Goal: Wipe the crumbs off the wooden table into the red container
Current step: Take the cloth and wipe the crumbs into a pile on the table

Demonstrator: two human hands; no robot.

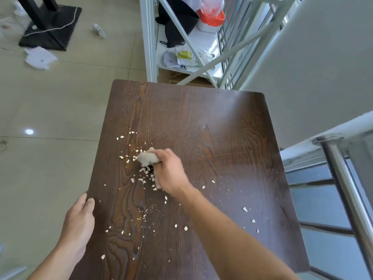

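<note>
Right hand (171, 170) fingers pinching soft crumpled grey cloth (147, 157); light loose white crumbs (145, 174) scatter easily on dark wooden desk (222, 138); left hand (79, 219) fingers together at desk edge.

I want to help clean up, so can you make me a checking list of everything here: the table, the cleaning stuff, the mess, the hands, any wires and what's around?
Surface: dark wooden table, far half mostly bare.
Job's things: pale crumbs scattered over the middle and near part; crumpled cloth pressed on them; red container not seen.
Clutter: white papers on the floor.
Grippers: right hand grips the cloth; left hand rests at the table's left edge.
Cables: white cord across a black stand base.
Surroundings: tiled floor, white shelf with bags, metal railing.
</note>
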